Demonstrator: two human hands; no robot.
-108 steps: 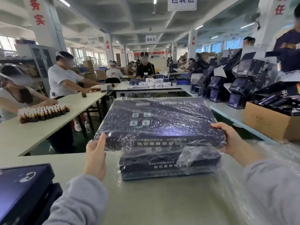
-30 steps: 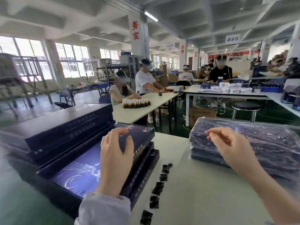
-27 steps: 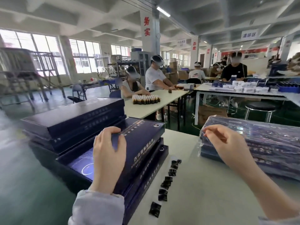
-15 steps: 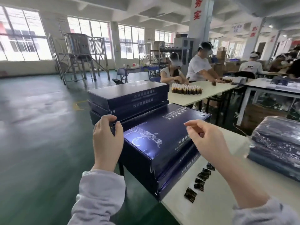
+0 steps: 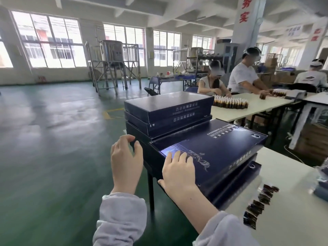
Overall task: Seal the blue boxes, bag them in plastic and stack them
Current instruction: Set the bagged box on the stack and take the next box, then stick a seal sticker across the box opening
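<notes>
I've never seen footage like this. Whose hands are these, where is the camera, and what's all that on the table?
No machine here: a person works with bare hands, and one camera worn on their head looks forward and down. The right hand lies flat on the top blue box of a pile on the white table. The left hand curls at that box's left end; a firm grip isn't clear. More blue boxes are stacked behind, and small dark pieces lie in a row.
</notes>
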